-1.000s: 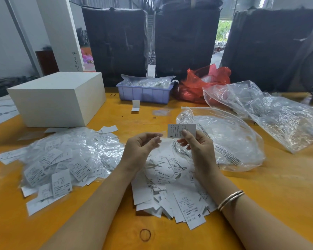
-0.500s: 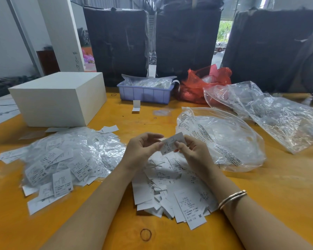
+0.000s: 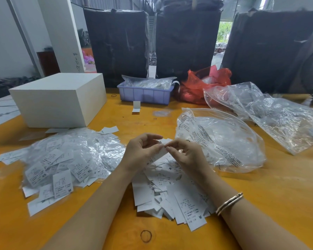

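Observation:
My left hand (image 3: 140, 153) and my right hand (image 3: 185, 156) meet above the middle of the orange table (image 3: 260, 192). Between their fingertips they pinch one small white paper label (image 3: 161, 150), mostly hidden by the fingers. Directly under the hands lies a loose pile of white size labels (image 3: 172, 193) printed with letters such as M and S. A second heap of labels in clear plastic sleeves (image 3: 65, 159) spreads out on the left.
A white box (image 3: 61, 100) stands at the back left. A lilac plastic tray (image 3: 145, 94) and a red bag (image 3: 204, 83) sit at the back. Crumpled clear plastic bags (image 3: 222, 139) lie to the right. A rubber band (image 3: 146, 236) lies near the front edge.
My right hand has lowered the single label from in front of me down to my left hand, and both hands now pinch it together above the pile.

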Demonstrator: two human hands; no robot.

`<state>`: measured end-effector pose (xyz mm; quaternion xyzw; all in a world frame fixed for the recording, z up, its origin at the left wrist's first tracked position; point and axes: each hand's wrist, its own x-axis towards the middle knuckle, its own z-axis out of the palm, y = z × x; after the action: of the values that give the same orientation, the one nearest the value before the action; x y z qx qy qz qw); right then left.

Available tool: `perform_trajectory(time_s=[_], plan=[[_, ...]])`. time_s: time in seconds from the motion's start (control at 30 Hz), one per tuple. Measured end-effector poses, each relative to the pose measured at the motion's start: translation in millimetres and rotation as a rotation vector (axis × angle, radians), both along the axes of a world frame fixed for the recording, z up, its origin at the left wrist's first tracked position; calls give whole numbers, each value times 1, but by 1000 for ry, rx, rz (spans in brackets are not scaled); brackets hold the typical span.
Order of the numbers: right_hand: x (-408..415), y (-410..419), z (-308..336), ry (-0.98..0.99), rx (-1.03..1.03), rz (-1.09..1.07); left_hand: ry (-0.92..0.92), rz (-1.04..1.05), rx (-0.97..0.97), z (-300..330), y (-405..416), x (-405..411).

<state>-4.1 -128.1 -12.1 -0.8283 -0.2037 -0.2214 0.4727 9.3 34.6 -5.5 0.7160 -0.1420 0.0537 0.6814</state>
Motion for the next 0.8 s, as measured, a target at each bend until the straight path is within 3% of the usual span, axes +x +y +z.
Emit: perform_trajectory(time_s=[0.13,0.2,0.3,0.37,0.43,0.5,0.6,0.67,0.73,0.8], plan=[[9,-19,8,-284,-34,-294,-49,137,21,4,10,4],[16,-41,12,-347,-41,-549,-147,316,189,5,19,7],[26,-72,3,-75,-182,-791,-200,589,484,2,32,9],[31,-79,-4,233,-340,-817,-150,705,623,1,39,11],[34,-82,-8,390,-453,-804,-95,768,814,-2,44,13],[36,-82,-9,395,-434,-802,-51,788,1006,-5,47,14],[29,-77,-7,142,-244,-816,-59,817,1228,-7,47,13],[23,-68,1,-116,-158,-741,-154,796,1181,-3,42,11],[17,-54,9,-302,-99,-532,-280,652,912,1,32,9],[9,-36,13,-295,-18,-246,-298,359,571,6,20,6]])
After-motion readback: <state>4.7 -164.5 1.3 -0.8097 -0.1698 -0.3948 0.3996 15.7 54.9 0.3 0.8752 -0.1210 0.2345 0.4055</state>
